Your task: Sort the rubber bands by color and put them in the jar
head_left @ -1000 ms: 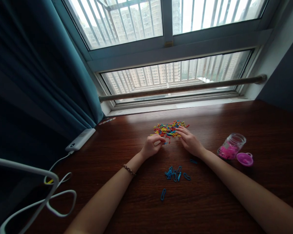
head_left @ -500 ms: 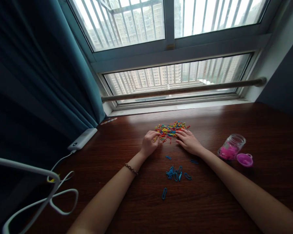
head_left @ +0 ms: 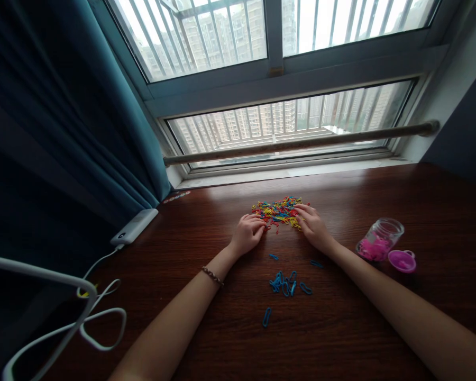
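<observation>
A loose pile of small red, yellow and blue clips [head_left: 280, 210] lies on the brown wooden table. My left hand [head_left: 249, 233], with a beaded bracelet at its wrist, rests at the pile's left front edge, fingers curled; whether a clip is between the fingertips is too small to tell. At the right edge of the pile, my right hand [head_left: 312, 227] has its fingers spread over the clips and grips nothing visible. Nearer to me lies a separate group of blue clips [head_left: 283, 283], with a few single blue ones around it.
On the right a glass jar [head_left: 380, 241] with pink pieces leans beside a pink lid-like cup [head_left: 402, 261]. A white power bank [head_left: 135, 227] with a looped white cable sits at left by the blue curtain [head_left: 135, 132]. A window stands behind the table [head_left: 218, 198].
My right hand has shifted a little to the right, uncovering yellow clips at the pile's front. My left hand's fingers have moved slightly right and look less pinched.
</observation>
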A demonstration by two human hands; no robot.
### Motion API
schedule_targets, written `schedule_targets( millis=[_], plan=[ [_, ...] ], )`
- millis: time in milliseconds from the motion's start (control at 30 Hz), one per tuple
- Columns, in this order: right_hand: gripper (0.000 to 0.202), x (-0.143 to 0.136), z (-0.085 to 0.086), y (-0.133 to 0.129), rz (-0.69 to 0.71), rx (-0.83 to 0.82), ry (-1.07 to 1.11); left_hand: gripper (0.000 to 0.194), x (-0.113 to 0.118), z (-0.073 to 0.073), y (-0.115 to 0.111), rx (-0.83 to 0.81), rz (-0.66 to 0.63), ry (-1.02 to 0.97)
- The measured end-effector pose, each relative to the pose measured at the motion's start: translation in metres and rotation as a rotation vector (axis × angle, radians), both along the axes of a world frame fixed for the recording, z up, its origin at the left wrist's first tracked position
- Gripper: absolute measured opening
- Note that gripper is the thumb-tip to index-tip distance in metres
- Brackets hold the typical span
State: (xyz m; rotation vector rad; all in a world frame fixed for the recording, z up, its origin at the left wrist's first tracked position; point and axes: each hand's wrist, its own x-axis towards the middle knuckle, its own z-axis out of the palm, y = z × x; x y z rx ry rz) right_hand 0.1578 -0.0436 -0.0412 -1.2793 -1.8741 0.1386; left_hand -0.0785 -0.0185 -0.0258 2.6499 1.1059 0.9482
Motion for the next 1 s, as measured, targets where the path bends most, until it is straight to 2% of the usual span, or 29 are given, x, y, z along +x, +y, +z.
schedule_targets(
  millis=[100,333,500,567,633,733,800,867,933,1000],
  plan=[
    [0.034,0.001,0.004,-0.003,0.004,0.011,0.101,0.014,0.000,0.000,0.001,0.017,0.007,-0.035],
    [0.031,0.000,0.010,-0.008,0.010,0.034,0.213,0.016,0.002,-0.001,0.003,0.024,-0.076,-0.020],
    [0.028,0.001,0.013,-0.012,0.005,0.019,0.388,0.016,0.002,-0.002,0.002,0.017,-0.007,-0.140],
    [0.025,-0.001,0.013,-0.014,0.025,-0.066,0.526,0.016,0.000,-0.002,0.002,0.004,0.074,-0.226],
    [0.022,-0.004,0.015,-0.017,0.098,-0.230,0.728,0.014,-0.002,-0.002,0.004,-0.013,0.153,-0.296],
    [0.019,-0.012,0.023,-0.027,0.356,-0.501,0.959,0.011,-0.007,-0.005,0.009,-0.072,0.224,-0.365],
    [0.023,-0.016,0.030,-0.034,0.602,-0.676,0.877,0.010,-0.009,-0.007,0.011,-0.120,0.258,-0.394],
    [0.030,-0.020,0.036,-0.040,0.784,-0.812,0.674,0.012,-0.009,-0.008,0.012,-0.152,0.278,-0.416],
    [0.035,-0.020,0.037,-0.041,0.780,-0.814,0.541,0.015,-0.008,-0.007,0.012,-0.170,0.261,-0.439],
    [0.036,-0.019,0.032,-0.037,0.574,-0.663,0.499,0.017,-0.006,-0.006,0.010,-0.185,0.224,-0.455]
  ],
)
